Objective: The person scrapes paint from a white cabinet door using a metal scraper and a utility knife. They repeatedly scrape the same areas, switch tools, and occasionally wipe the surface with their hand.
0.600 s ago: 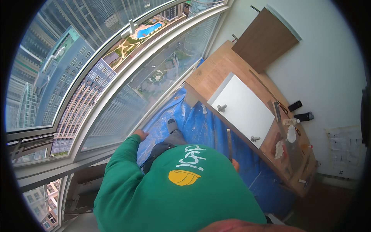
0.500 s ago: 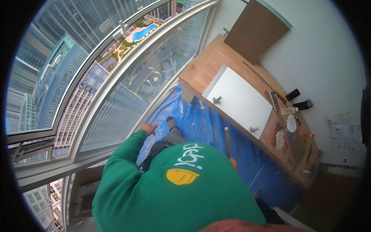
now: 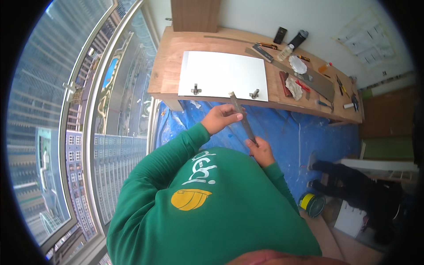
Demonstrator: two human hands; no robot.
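Above blue plastic sheeting (image 3: 282, 141), the right hand (image 3: 262, 152) pinches a long, narrow, dark-brown strip (image 3: 248, 127) near its lower end, the left hand (image 3: 219, 118) bends its fingers at its middle, whether pinching I cannot tell, and white lettering (image 3: 206, 173) crosses the green sweatshirt (image 3: 229, 212).

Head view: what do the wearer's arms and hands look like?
Left sleeve and right sleeve: plain green, long, reaching the wrists, part of a green sweatshirt with white lettering and a yellow hard-hat print. Left hand and right hand: bare, no gloves. No cables visible on either arm.
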